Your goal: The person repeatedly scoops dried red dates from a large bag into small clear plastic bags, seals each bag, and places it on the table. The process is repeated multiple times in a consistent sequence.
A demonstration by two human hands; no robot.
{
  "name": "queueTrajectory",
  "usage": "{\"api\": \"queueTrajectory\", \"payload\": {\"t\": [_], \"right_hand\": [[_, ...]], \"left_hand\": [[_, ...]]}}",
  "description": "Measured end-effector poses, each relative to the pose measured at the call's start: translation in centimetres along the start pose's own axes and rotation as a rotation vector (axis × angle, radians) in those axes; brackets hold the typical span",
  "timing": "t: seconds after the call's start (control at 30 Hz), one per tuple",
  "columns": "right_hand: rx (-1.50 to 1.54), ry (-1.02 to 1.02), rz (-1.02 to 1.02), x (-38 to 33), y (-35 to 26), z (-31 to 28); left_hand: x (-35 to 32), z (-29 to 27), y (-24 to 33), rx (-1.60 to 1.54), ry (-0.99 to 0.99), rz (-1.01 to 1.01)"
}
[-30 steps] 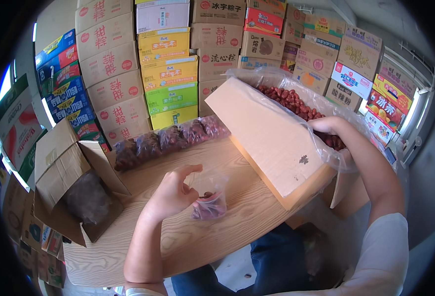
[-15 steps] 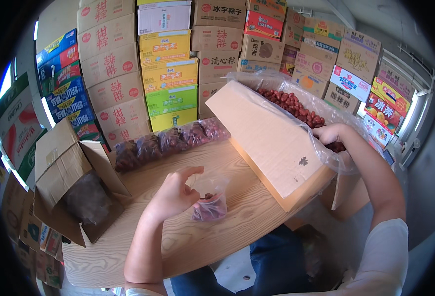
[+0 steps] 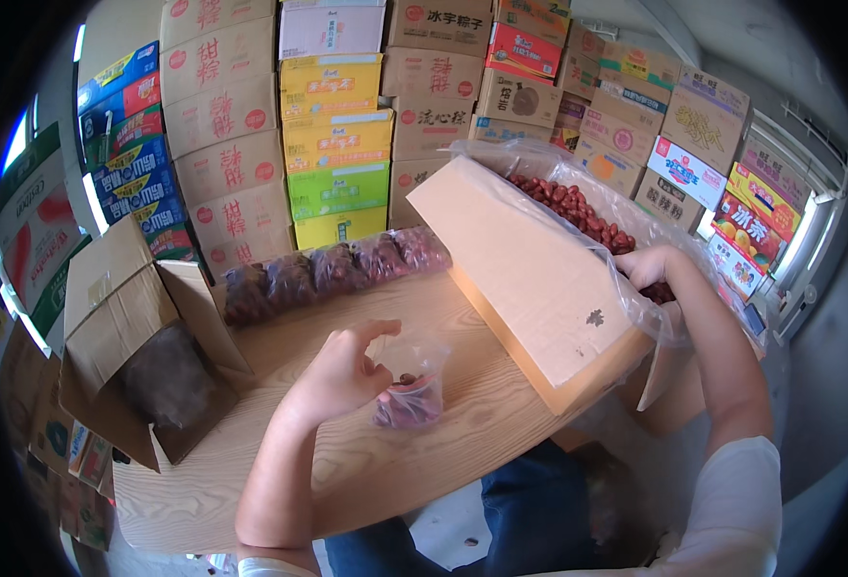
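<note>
On the wooden table stands a small clear plastic bag (image 3: 428, 402), partly filled with red dates. My left hand (image 3: 342, 373) is at its mouth, index finger stretched over the opening and the other fingers curled at the rim, gripping it. To the right, a large cardboard box (image 3: 530, 288) leans tilted, lined with a clear plastic sheet and holding many loose red dates (image 3: 570, 209). My right hand (image 3: 649, 265) reaches into its near end, among the dates. The liner and box edge hide most of its fingers.
Several filled bags of dates (image 3: 337, 272) stand in a row along the back of the table (image 3: 280, 452). An open carton (image 3: 107, 337) with dark plastic inside sits at the left. Stacked cartons (image 3: 227, 163) form a wall behind.
The view has shifted slightly. My right hand stays in the box of dates, with the forearm a little changed in angle. My left hand keeps its place at the bag.
</note>
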State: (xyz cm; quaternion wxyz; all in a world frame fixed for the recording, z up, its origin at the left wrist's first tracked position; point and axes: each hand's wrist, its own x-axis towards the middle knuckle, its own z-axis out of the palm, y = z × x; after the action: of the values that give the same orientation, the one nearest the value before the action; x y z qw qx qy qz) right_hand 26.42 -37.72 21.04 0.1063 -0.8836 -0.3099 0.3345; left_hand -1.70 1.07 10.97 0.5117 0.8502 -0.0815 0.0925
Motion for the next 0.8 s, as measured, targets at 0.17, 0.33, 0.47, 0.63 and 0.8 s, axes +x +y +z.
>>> {"api": "queueTrajectory", "payload": {"t": [0.17, 0.33, 0.47, 0.63, 0.8], "right_hand": [[-0.075, 0.076, 0.017, 0.5, -1.0, 0.7], [-0.122, 0.043, 0.096, 1.2, 0.7, -0.3], [-0.174, 0.038, 0.186, -0.9, -1.9, 0.0], [-0.202, 0.050, 0.102, -1.1, -2.1, 0.6], [-0.222, 0.090, 0.124, -0.6, -1.4, 0.5]], "left_hand": [[0.2, 0.2, -0.4, 0.016, -0.006, 0.016], [0.2, 0.1, -0.1, -0.008, -0.006, 0.003], [0.1, 0.1, -0.6, 0.021, -0.016, -0.010], [0.0, -0.1, 0.2, 0.025, -0.011, -0.013], [0.1, 0.0, 0.0, 0.006, -0.023, -0.020]]}}
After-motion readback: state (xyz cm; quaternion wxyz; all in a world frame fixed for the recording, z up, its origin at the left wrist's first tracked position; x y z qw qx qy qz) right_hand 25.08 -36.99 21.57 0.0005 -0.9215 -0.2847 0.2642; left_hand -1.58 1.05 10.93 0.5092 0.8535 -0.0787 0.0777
